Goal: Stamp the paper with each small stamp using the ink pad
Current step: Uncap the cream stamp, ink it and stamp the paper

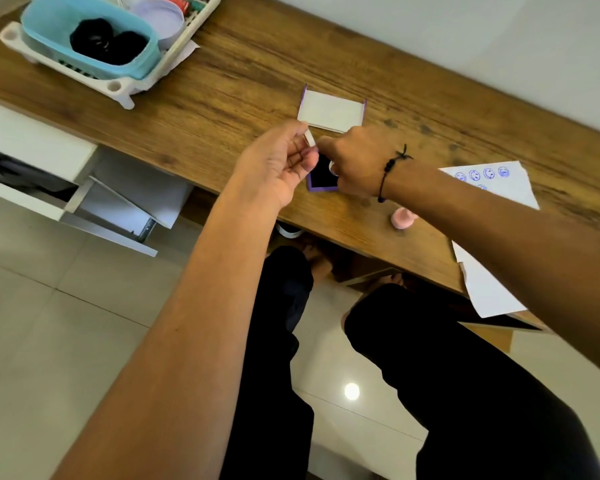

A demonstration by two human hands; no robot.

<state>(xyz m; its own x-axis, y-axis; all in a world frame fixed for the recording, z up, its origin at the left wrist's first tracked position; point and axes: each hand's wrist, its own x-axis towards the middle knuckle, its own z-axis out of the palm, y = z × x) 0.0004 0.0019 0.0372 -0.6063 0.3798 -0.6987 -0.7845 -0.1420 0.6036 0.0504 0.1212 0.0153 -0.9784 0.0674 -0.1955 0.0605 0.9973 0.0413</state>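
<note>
Head view: purple-rimmed ink pad (321, 174) lies open, dark.

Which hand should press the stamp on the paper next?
Probably the right hand. It rests over the purple-framed dark ink pad and is nearer the white paper with blue smiley prints. The left hand pinches something small and white, farther from the paper.

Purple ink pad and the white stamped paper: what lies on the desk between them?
In the head view, the right forearm crosses above that stretch; the wooden desk there is otherwise bare.
</note>
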